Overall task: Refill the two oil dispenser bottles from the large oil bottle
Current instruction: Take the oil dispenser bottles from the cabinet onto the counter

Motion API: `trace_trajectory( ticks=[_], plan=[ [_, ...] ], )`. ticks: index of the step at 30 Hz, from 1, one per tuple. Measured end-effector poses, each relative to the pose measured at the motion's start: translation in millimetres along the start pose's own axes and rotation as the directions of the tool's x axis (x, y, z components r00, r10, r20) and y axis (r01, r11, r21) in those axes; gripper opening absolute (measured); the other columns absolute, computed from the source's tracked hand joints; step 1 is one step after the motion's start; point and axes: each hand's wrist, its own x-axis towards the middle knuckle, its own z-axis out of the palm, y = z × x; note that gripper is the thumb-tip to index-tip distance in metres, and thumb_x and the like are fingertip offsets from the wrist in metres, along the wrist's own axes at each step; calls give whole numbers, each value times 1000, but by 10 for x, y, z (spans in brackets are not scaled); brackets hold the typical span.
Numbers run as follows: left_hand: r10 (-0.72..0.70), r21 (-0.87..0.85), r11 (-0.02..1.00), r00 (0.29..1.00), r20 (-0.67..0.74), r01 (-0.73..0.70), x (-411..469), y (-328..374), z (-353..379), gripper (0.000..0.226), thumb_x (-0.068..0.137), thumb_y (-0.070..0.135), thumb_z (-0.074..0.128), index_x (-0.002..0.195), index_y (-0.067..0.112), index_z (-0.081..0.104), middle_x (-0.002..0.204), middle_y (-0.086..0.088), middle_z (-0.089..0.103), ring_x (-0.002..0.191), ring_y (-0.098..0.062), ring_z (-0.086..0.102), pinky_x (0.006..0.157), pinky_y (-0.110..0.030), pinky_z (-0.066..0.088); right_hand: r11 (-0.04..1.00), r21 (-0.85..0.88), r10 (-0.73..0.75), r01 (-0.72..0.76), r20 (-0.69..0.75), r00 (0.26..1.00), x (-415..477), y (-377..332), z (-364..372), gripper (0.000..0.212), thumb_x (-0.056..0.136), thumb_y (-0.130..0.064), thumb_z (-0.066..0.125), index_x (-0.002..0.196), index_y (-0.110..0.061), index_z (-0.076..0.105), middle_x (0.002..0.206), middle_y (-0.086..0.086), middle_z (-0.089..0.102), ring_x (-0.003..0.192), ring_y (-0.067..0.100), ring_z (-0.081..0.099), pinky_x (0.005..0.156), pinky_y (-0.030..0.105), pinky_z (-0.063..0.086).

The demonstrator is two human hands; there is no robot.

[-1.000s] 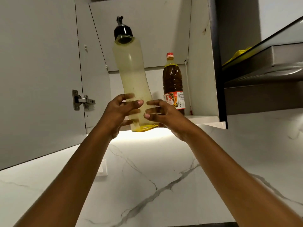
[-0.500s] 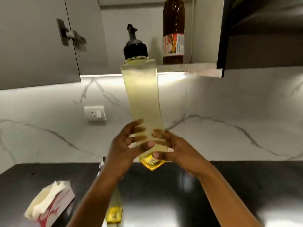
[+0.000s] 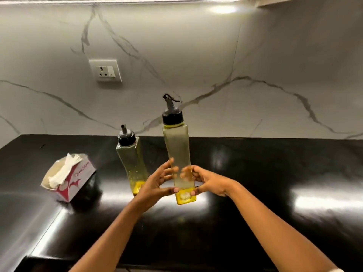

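Observation:
A tall, nearly empty oil dispenser bottle (image 3: 177, 152) with a black pour-spout cap and a little yellow oil at its base is held upright just above the black counter. My left hand (image 3: 157, 183) and my right hand (image 3: 208, 181) both grip its lower part from either side. A second dispenser bottle (image 3: 130, 160), the same kind and also nearly empty, stands on the counter just left of and behind my left hand. The large oil bottle is out of view.
A red and white tissue box (image 3: 68, 179) with tissues sticking out sits on the glossy black counter (image 3: 275, 173) at the left. A white wall socket (image 3: 105, 70) is set in the marble backsplash behind.
Both hands have brought the dispenser bottle down from the wall cabinet to just above the counter. The view has dropped, so the cabinet and brown oil bottle left the frame and the second dispenser appeared.

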Motion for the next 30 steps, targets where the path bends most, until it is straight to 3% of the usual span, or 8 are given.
trace_trajectory(
  ticks=[5, 9, 12, 14, 16, 21, 25, 30],
  plan=[
    [-13, 209, 977, 990, -142, 43, 88, -352, -76, 72, 66, 25, 81, 125, 44, 46, 120, 8, 60, 108, -12, 60, 81, -23, 56, 999, -17, 44, -44, -20, 999, 324, 231, 31, 66, 84, 1, 64, 140, -28, 43, 133, -8, 55, 126, 11, 49, 107, 38, 39],
    [41, 312, 950, 977, -211, 28, 124, -590, -59, 70, 65, 34, 79, 125, 46, 44, 114, 11, 62, 100, -2, 64, 81, -16, 54, 999, -26, 44, -46, -72, 996, 477, 393, 93, 68, 83, 0, 65, 141, -28, 43, 135, -9, 53, 126, 10, 48, 108, 38, 39],
    [86, 349, 937, 960, -267, 13, 173, -682, 0, 67, 67, 35, 77, 127, 34, 47, 112, 10, 62, 96, 6, 62, 77, -9, 50, 999, -36, 32, -35, -89, 996, 566, 439, 164, 75, 79, -11, 74, 142, -33, 38, 133, -13, 50, 125, 6, 44, 101, 25, 41],
    [114, 365, 931, 946, -304, 6, 214, -748, 42, 66, 71, 27, 80, 128, 29, 48, 112, 7, 62, 94, 3, 62, 76, -8, 49, 999, -40, 22, -27, -108, 994, 619, 439, 218, 81, 73, -17, 80, 140, -34, 37, 127, -16, 48, 118, -1, 45, 88, 11, 40],
    [127, 386, 922, 937, -325, 9, 253, -786, 70, 67, 73, 20, 81, 129, 31, 46, 112, 8, 58, 95, 0, 60, 76, -8, 47, 996, -89, -3, -12, -165, 986, 696, 468, 259, 81, 70, -17, 82, 137, -30, 38, 124, -15, 46, 114, -3, 45, 82, 6, 38],
    [79, 285, 958, 928, -364, 30, 290, -852, 68, 71, 77, 10, 78, 132, 36, 41, 117, 13, 58, 108, 2, 56, 80, -9, 49, 985, -175, -55, 11, -249, 967, 903, 541, 320, 77, 68, -17, 82, 132, -25, 41, 126, -6, 45, 118, 8, 45, 99, 24, 40],
    [39, 213, 976, 928, -370, 43, 309, -874, 32, 77, 83, 6, 72, 128, 56, 34, 119, 24, 56, 117, 3, 53, 87, -19, 54, 993, -109, -60, 38, -207, 977, 1026, 516, 315, 76, 70, -13, 81, 131, -28, 38, 129, -6, 51, 123, 8, 45, 103, 25, 34],
    [6, 215, 973, 912, -409, 90, 374, -953, -8, 76, 86, 15, 71, 134, 58, 30, 132, 9, 58, 125, -5, 52, 97, -32, 52, 995, -99, -48, 31, -177, 983, 1161, 491, 277, 71, 73, -8, 78, 130, -26, 38, 132, -3, 48, 125, 12, 42, 110, 34, 33]
  ],
)
